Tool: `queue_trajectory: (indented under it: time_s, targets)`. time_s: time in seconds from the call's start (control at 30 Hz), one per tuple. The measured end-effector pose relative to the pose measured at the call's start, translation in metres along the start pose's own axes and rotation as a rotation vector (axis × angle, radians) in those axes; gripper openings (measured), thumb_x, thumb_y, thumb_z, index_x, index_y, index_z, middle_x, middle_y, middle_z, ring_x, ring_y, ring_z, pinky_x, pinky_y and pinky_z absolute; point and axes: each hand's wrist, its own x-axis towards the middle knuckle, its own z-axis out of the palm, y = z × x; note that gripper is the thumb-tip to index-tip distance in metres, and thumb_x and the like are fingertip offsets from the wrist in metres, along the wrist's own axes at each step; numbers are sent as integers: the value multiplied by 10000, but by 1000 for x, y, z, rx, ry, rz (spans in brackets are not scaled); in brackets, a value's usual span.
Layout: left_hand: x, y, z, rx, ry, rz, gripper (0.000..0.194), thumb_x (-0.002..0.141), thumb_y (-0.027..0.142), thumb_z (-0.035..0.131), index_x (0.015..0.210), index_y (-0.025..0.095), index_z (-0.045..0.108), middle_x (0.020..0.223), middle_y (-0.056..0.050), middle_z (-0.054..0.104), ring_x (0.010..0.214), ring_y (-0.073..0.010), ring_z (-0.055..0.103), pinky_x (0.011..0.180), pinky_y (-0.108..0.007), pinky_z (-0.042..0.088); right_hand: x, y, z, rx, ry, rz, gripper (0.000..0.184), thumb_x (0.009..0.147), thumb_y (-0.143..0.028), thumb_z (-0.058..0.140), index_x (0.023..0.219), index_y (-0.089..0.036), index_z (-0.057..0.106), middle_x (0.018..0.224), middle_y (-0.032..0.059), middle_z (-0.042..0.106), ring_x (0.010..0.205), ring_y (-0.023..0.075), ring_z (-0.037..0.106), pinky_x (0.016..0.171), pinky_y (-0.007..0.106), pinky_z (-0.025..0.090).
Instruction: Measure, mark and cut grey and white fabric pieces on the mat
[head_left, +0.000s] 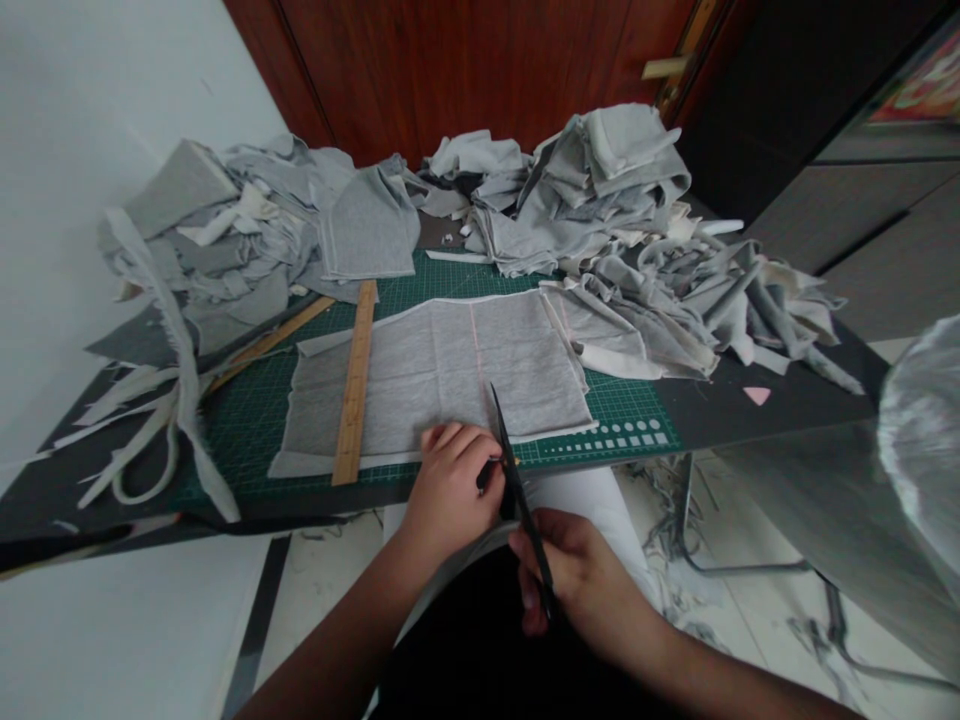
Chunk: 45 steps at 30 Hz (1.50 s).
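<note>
A piece of grey fabric [397,370] lies spread on the green cutting mat [240,440], with a faint pink line running down it. My right hand [577,570] grips a pair of black scissors [521,490] at the table's front edge. Their tip points up and away, over the fabric near the pink line. My left hand [457,490] is closed at the fabric's near edge, beside the blades. Something small and dark shows between its fingers, too hidden to name. A wooden ruler [352,390] lies across the fabric's left part.
Heaps of grey fabric pieces [262,230] cover the table's back left, with more fabric [600,180] at the back right. Pale strips [184,370] hang at the left. Pink tailor's chalk [757,396] lies at the right. A translucent plastic bag [919,440] stands beside the table.
</note>
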Motion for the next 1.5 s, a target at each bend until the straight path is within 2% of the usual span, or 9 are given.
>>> queue_trajectory:
  time_s: [0.37,0.87,1.5]
  targets:
    - [0,-1,1,-4,15,6,76,852,133,593,834,206,605,879,-38,698,892,-242,599,838,-440,401,3,-11,1,-19,28,-9,617,703,-759,712,803,-179,525,512,-49,562,393,113,555,410,215,408]
    - [1,-2,0,-8,10,14,115,772,96,585,777,210,572,827,-35,669,857,-241,581,808,-428,396,11,-15,1,23,0,-42,624,731,-740,701,908,-160,556,522,-46,576,396,115,550,409,211,404]
    - [1,-1,0,20,-22,3,76,777,129,547,738,194,546,792,-40,624,833,-231,541,774,-404,384,21,-24,0,64,1,-91,548,717,-663,762,825,-167,554,504,-47,584,371,100,545,381,182,416]
